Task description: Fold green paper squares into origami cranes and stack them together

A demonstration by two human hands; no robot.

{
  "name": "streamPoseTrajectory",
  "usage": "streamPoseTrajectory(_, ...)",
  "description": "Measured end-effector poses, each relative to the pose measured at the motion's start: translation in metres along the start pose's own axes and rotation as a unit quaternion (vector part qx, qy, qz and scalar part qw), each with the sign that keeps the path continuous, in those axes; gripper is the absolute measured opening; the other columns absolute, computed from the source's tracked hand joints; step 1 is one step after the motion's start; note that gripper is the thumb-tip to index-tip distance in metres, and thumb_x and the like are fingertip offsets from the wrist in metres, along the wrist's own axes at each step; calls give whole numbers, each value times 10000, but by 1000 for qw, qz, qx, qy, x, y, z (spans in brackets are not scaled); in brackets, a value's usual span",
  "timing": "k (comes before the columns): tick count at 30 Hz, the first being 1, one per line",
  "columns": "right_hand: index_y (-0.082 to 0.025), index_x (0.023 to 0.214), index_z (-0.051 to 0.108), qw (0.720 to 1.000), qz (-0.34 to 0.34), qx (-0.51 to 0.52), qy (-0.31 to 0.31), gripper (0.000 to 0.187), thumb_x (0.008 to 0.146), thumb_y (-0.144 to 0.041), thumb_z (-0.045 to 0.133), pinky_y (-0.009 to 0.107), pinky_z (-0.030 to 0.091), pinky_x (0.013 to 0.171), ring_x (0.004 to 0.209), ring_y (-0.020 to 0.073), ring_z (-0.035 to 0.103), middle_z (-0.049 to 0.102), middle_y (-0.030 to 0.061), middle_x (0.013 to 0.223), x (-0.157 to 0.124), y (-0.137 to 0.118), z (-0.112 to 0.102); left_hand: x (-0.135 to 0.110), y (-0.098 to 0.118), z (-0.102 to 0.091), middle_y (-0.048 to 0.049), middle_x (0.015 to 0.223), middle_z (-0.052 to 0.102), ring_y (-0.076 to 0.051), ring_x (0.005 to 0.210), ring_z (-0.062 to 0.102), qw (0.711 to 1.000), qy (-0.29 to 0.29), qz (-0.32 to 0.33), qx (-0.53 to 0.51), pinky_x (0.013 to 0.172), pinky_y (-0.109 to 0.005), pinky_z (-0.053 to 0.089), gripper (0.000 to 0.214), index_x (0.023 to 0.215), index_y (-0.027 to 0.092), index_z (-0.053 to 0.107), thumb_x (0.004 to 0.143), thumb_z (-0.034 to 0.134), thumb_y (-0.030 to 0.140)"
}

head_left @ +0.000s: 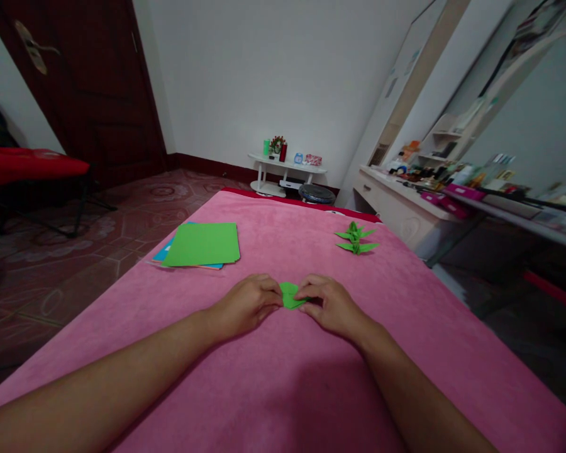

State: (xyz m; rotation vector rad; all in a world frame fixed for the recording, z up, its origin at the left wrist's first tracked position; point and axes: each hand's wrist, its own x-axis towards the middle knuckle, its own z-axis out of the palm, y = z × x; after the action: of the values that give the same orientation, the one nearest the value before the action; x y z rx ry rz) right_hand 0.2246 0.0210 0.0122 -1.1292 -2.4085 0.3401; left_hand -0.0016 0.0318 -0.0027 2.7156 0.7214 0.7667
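A small folded piece of green paper (290,294) lies low over the pink cloth (283,352), between my two hands. My left hand (255,303) pinches its left edge, fingers curled together. On the other side, my right hand (329,305) grips the right part between thumb and fingers, hiding some of it. Beyond my left hand is a stack of square paper sheets (202,244), green on top with blue showing beneath. Farther off to the right, several folded green paper cranes (356,238) stand close together in a row.
A white low table (287,165) with cups and a small plant stands by the far wall. To the right is a dressing table (400,198) crowded with bottles. A red chair (33,167) and a dark door (89,82) are at the left.
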Motion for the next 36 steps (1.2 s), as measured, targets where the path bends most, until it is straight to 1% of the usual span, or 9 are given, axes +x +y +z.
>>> streamPoseTrajectory(4,-244,848,715,1000,14,16,-3,189,698,-131,686,261,408,676,751,152,561,619,13,791,0,-3,-2,-1,2,-4,-64,889,649,-171,847,553,1000,-14,4,20,771,-311,392,225,974,194,662,890,455,219)
streamPoseTrajectory(8,-249,821,723,999,18,30,-17,198,674,-118,712,248,402,664,720,140,558,613,2,761,0,-6,-4,0,3,-2,-61,882,640,-174,838,552,1000,-17,-10,12,756,-301,405,216,1024,199,649,860,512,236)
streamPoseTrajectory(13,-240,779,732,997,47,55,-7,164,688,-108,700,230,387,625,713,130,551,599,1,760,0,-7,-1,3,2,6,-52,861,625,-163,831,550,999,4,-34,-2,738,-273,419,176,939,211,686,840,541,223)
streamPoseTrajectory(19,-215,723,714,996,61,57,10,135,712,-92,659,231,369,604,660,121,531,586,-7,694,1,-6,4,5,7,5,-49,811,616,-162,800,549,999,8,-52,-7,717,-275,417,160,876,202,690,832,536,198)
streamPoseTrajectory(22,-218,724,709,996,57,57,23,138,716,-94,648,240,363,613,651,123,526,589,-10,679,2,-6,5,7,7,6,-46,798,618,-163,798,550,997,12,-68,-18,724,-277,414,151,838,192,676,828,527,175)
streamPoseTrajectory(28,-239,732,705,1000,-2,10,27,95,699,-149,705,280,351,694,694,141,535,609,-13,683,5,-10,6,10,3,10,-33,765,609,-158,779,546,995,22,-97,-33,724,-270,408,131,770,182,641,819,521,160)
streamPoseTrajectory(32,-225,720,691,999,15,33,39,112,730,-119,657,261,355,663,670,129,530,599,-16,675,5,-11,9,11,4,11,-30,753,599,-155,765,541,992,28,-121,-35,709,-264,401,132,748,177,623,818,512,164)
streamPoseTrajectory(36,-206,717,674,997,31,53,47,68,717,-138,679,245,360,639,657,124,523,592,-17,685,5,-10,12,12,4,12,-30,752,595,-156,759,538,987,32,-152,-38,692,-262,400,132,748,173,620,817,507,183)
